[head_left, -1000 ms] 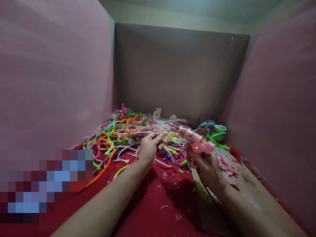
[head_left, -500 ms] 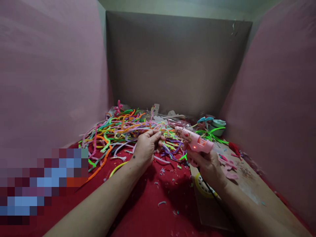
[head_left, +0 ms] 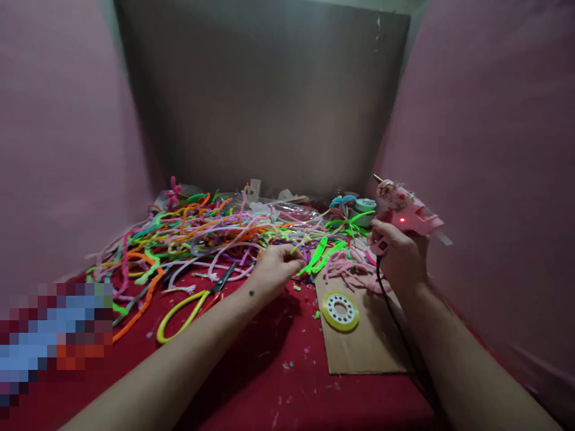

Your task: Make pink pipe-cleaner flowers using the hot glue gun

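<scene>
My right hand (head_left: 401, 254) is closed around the handle of a pink glue gun (head_left: 406, 209), raised at the right with its nozzle pointing up and to the left. A red light glows on its side, and a black cord runs down from the grip. My left hand (head_left: 279, 266) pinches a thin pale yellow-green piece (head_left: 296, 246) between thumb and fingers; its lower end is hidden by the hand. Bright green leaf-shaped pieces (head_left: 318, 254) lie just right of that hand. Scissors (head_left: 197, 308) with yellow handles rest on the red cloth beyond my left forearm.
A tangle of coloured pipe cleaners (head_left: 188, 230) covers the back left. On a cardboard sheet (head_left: 359, 353) lie a yellow tape roll (head_left: 340, 311) and pink fuzzy pieces (head_left: 350, 269). A pale green container (head_left: 365, 211) stands at the back. Scraps dot the red cloth (head_left: 251, 371).
My right hand has moved the glue gun away to the right, and its nozzle now tilts upward. My left hand keeps its pinch. The view has turned right, showing the scissors and tape roll more fully.
</scene>
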The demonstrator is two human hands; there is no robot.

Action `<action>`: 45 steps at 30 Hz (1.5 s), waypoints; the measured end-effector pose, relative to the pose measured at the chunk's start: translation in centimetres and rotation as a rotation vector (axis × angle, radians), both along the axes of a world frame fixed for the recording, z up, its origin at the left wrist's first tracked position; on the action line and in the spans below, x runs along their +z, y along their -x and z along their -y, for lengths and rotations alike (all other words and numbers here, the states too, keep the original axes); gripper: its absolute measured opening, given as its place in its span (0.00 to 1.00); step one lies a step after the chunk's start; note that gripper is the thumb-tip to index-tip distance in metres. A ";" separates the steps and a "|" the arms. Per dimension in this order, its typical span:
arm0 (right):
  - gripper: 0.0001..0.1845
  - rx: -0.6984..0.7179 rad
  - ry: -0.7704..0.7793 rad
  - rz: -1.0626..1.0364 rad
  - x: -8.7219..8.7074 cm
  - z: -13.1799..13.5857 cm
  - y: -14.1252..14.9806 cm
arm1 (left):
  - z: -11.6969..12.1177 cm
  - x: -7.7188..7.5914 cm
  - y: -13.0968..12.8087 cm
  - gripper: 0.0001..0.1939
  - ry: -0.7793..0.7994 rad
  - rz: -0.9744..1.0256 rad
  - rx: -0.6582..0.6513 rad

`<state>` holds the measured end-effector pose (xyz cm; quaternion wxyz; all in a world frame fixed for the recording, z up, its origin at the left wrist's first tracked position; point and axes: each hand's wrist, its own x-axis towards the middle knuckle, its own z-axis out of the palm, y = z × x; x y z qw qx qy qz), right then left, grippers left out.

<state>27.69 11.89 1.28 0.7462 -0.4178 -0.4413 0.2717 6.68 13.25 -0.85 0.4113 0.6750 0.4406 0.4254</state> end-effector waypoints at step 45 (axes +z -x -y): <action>0.10 0.732 0.205 -0.262 -1.1 -1.0 0.4 | -0.6 2.0 -4.1 0.09 0.530 0.189 -0.329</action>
